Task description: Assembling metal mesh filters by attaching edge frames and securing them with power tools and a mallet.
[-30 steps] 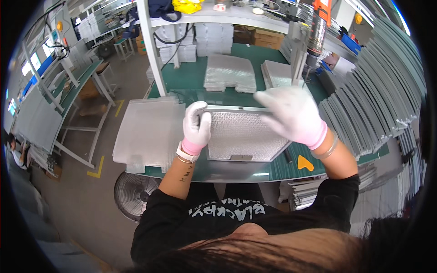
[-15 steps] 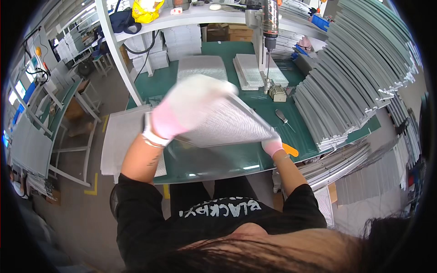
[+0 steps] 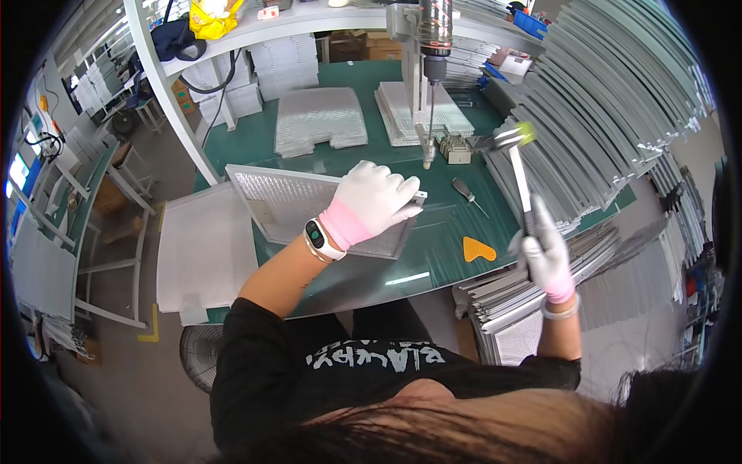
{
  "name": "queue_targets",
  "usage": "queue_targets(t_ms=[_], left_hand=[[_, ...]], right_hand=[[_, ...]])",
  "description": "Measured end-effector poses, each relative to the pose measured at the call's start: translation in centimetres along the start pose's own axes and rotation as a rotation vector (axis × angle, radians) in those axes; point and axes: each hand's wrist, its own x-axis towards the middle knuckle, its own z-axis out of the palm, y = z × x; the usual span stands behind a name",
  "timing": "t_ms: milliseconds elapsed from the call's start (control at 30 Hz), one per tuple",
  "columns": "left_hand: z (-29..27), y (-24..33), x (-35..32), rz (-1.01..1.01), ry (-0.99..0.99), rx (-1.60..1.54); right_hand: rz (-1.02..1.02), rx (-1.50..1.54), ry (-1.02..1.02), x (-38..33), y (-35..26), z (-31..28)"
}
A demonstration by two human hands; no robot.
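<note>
Stack at 9 o'clock: pale mesh panels piled flat just off the green bench mat, well left of the work.
Filter panel: framed metal mesh filter now flat on the mat at centre, tilted a little; half a second ago lifted and blurred in mid-swing, so set down and ready for work.
Left hand: gloved, fingers spread and pressed flat on the panel's right end at about 12 o'clock from the chest, pinning it, not gripping.
Orange piece: small wedge lying on the mat at 2 o'clock of the chest, between the hands, untouched.
Right hand: gloved, fingers curled shut round the handle of a small hammer, head raised toward 12 o'clock; earlier under the panel's edge, since moved off to 3 o'clock.
Meaning: likely placing over, tapping stage about to start.
Racks at 3 o'clock: grey framed panels stacked on edge.
</note>
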Motion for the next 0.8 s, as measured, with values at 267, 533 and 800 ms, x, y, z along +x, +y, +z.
queue_targets(t_ms=[267,533,800], left_hand=[[0.4,-1.0,-0.5,-0.062,0.123,-0.058],[0.6,-1.2,-0.9,-0.068,0.137,-0.025],[1.3,-1.4,-0.9,-0.052,0.179,-0.003]], right_hand=[[-0.433,-0.099,0.199,0.3,0.2,1.7],[-0.209,-0.335,0.176,-1.8,3.1,5.0],[-0.121,-0.584,-0.118,0.4,-1.0,3.4]])
